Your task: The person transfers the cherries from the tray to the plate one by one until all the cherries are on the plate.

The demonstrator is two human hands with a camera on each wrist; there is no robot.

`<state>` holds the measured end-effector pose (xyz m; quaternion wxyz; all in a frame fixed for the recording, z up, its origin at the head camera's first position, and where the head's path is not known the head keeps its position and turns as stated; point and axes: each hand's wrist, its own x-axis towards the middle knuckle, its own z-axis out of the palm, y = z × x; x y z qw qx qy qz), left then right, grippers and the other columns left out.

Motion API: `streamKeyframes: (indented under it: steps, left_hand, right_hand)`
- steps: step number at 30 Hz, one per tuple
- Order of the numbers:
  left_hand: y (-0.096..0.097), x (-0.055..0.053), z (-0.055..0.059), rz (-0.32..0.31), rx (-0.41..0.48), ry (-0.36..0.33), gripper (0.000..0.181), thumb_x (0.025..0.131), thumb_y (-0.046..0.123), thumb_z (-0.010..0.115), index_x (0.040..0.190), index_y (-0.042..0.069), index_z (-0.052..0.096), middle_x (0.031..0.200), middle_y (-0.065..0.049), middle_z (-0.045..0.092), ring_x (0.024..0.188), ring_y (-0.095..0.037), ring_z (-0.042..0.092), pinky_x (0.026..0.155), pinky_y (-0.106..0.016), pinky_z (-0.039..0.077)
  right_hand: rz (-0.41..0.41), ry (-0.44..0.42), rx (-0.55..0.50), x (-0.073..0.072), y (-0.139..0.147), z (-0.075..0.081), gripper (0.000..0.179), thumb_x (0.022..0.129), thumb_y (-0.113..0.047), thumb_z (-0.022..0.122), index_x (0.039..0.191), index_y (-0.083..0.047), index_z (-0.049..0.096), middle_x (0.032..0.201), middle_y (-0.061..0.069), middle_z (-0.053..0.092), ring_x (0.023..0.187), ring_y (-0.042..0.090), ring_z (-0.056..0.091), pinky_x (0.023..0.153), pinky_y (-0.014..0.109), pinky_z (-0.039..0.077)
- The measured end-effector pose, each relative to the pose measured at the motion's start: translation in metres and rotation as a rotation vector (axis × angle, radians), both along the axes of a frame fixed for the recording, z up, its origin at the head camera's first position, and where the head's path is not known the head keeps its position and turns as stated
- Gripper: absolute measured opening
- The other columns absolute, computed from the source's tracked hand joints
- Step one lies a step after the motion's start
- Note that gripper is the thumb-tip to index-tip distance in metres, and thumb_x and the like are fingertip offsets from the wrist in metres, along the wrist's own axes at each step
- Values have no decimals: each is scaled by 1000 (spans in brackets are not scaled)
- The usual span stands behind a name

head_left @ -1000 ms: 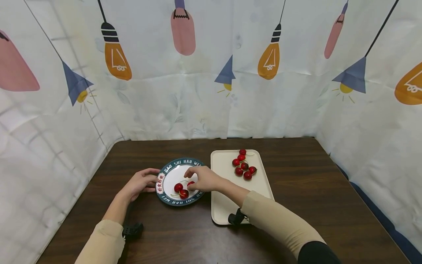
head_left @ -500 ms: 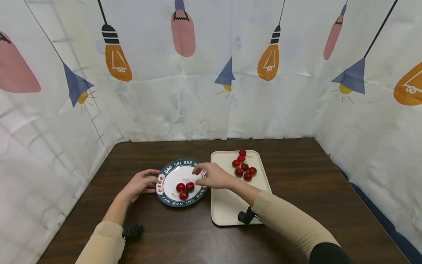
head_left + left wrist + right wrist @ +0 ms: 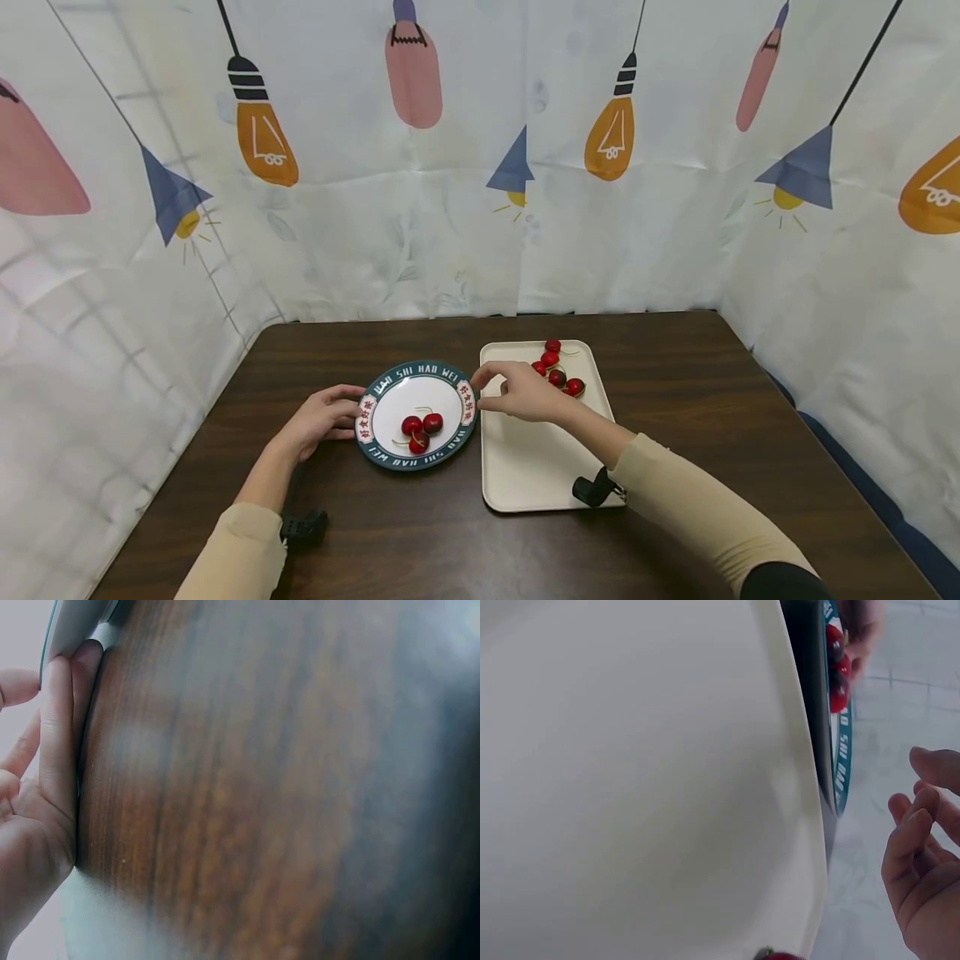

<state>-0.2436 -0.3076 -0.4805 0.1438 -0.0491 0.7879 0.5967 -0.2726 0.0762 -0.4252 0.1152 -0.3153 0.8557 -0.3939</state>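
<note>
Currently released, the right grip (image 3: 521,392) hangs loosely curled over the left edge of the cream tray (image 3: 525,467), thumb and forefinger parted with nothing between them. Three cherries (image 3: 432,422) lie well apart from it to its left, together on the plate (image 3: 408,398), while the cherry cluster (image 3: 557,377) sits close behind it on the tray. The left grip (image 3: 322,418), unclenched, touches the plate's left rim with extended fingers.
</note>
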Motion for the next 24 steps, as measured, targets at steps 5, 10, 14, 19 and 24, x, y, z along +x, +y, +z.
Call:
streamKeyframes:
  steps: [5, 10, 14, 19, 24]
  left_hand:
    - [-1, -2, 1, -1, -8, 1, 54, 101, 21, 63, 148, 0, 46, 123, -20, 60, 94, -24, 68, 80, -35, 61]
    - [-2, -3, 1, 0, -7, -3, 54, 101, 20, 63, 149, 1, 46, 124, -20, 60, 95, -25, 68, 81, -36, 61]
    - [-2, -2, 1, -1, -2, 2, 54, 102, 21, 63, 149, 1, 46, 123, -20, 60, 94, -25, 68, 81, -35, 61]
    - [-1, 0, 0, -2, 4, 4, 55, 101, 19, 63, 149, 0, 45, 122, -20, 60, 94, -24, 68, 80, -35, 62]
    - [-1, 0, 0, -4, 4, 5, 55, 101, 19, 63, 149, -1, 45, 121, -19, 61, 93, -24, 68, 80, -35, 62]
  right_hand:
    - [-36, -34, -29, 2, 19, 3, 35, 93, -18, 75, 124, -5, 67, 120, 12, 67, 72, 22, 61, 66, 34, 58]
    - [-59, -23, -45, 1, 38, 2, 35, 93, -15, 76, 123, -2, 66, 119, 17, 67, 63, 22, 56, 58, 33, 56]
    - [-72, -11, -67, 1, 53, 0, 34, 92, -12, 76, 122, 1, 66, 116, 19, 68, 68, 25, 57, 57, 32, 55]
    - [-106, -14, -90, 1, 73, -4, 33, 92, -12, 76, 121, 1, 67, 115, 19, 67, 61, 18, 52, 56, 28, 49]
    - [-175, -83, -133, 3, 91, -7, 31, 93, -12, 75, 120, 0, 66, 119, 18, 63, 60, 27, 58, 56, 32, 53]
